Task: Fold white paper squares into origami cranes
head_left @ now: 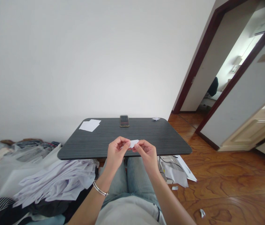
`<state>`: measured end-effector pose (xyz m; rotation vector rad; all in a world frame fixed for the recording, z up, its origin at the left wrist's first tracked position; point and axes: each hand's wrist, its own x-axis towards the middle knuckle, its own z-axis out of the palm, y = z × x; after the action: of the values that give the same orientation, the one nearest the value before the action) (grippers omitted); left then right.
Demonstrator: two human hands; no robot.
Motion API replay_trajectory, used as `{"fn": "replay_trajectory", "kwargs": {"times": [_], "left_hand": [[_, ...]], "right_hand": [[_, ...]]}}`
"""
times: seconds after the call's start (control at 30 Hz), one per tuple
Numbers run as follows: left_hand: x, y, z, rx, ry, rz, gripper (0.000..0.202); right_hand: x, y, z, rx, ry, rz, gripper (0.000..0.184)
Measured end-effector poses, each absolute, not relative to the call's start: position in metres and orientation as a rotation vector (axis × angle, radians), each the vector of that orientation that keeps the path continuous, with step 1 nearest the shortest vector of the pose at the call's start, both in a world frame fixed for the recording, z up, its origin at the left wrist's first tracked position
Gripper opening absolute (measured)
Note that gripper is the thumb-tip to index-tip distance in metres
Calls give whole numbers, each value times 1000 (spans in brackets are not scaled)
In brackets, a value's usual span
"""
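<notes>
Two hands, left hand (pixel 118 149) and right hand (pixel 147 150), clamp their fingers on a small white paper (pixel 133 143) near the front edge of the desk (pixel 87 145). They partly hide it; its folds are unclear. Open room separates it from the phone (pixel 124 121).

A plain white wall (pixel 87 56) rises behind a dark, wood-grained table (pixel 83 143) with rounded corners; to the right, a dark red-brown door frame (pixel 200 59) meets glossy brown wooden flooring (pixel 235 187), with bright light beyond.

Dk table (pixel 160 137) w/ wht sheets (pixel 90 125) back L, phone (pixel 124 121) ctr, folded paper (pixel 156 118) R
</notes>
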<state>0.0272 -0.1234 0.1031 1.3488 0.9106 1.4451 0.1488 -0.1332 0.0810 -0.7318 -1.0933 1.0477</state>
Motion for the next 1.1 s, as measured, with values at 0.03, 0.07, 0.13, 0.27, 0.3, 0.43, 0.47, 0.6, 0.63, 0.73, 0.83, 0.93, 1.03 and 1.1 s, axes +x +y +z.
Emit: {"fn": "replay_trajectory", "kwargs": {"times": [0.03, 0.07, 0.13, 0.27, 0.3, 0.43, 0.47, 0.6, 0.63, 0.73, 0.83, 0.93, 1.03, 1.1], "left_hand": [[28, -124, 103, 1335, 912, 1473, 15], [29, -124, 102, 1326, 916, 1500, 14], [31, -125, 102, 1324, 932, 1543, 13], [34, -127, 103, 1310, 932, 1549, 12], [34, -128, 103, 1301, 923, 1537, 13], [34, -128, 103, 1278, 906, 1498, 13], [33, -128, 103, 1269, 905, 1496, 13], [33, -127, 102, 1229, 882, 1490, 12], [33, -127, 102, 1224, 867, 1491, 13], [32, -127, 103, 1216, 828, 1478, 18], [31, -127, 103, 1204, 852, 1470, 18], [31, -126, 102, 1188, 878, 1482, 15], [31, -125, 100, 1165, 877, 1491, 14], [32, -123, 98, 1150, 881, 1506, 15]], "right_hand": [[148, -134, 81, -722, -1109, 1049, 14], [147, -135, 81, -719, -1124, 1039, 14], [145, -135, 80, -724, -1138, 987, 16], [145, -134, 77, -736, -1090, 915, 11], [145, -134, 76, -740, -1075, 916, 9], [147, -132, 74, -725, -1038, 929, 9], [147, -132, 74, -713, -1031, 938, 9], [148, -130, 74, -695, -999, 990, 10], [148, -130, 75, -700, -992, 997, 11], [148, -129, 76, -709, -990, 1010, 13], [149, -129, 78, -707, -1002, 1025, 13], [150, -127, 79, -709, -1008, 1031, 14], [149, -125, 80, -697, -1008, 1017, 12], [148, -124, 81, -689, -1009, 988, 11]]}}
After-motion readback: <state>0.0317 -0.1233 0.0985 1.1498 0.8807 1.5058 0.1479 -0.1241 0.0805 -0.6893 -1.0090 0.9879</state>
